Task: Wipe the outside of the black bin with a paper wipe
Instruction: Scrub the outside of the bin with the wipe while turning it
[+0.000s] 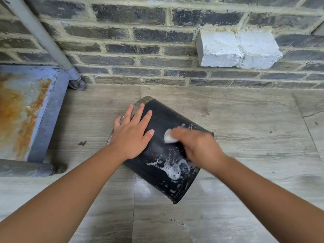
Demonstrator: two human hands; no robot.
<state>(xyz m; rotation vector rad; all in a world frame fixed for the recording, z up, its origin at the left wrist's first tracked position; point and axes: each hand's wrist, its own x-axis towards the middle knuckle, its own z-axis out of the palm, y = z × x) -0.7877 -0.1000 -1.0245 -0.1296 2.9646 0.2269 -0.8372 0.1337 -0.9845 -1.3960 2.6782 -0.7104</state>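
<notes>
Grey tiled floor [245, 120]: steadying tipped black plastic bin [163, 120] with flat left hand [131, 135]; right hand [198, 146] pinching white paper wipe [169, 136]; risking slipping on white suds [172, 168].

Floor [245, 120]: grey stone-look tiles, streaked, with dark joints; a small dark mark [82, 143] left of centre; a pale wet patch [149, 190] on the near tiles.

Wall [140, 55]: dark grey bricks with pale mortar, meeting the floor along the back.

White block [238, 49]: two whitewashed bricks jutting from the wall, upper right.

Frame [47, 116]: blue-painted metal, at left, standing on the floor; its panel [17, 109] heavily rusted orange.

Pipe [40, 34]: grey, slanting down from the upper left to a foot [77, 84] at the wall's base.
</notes>
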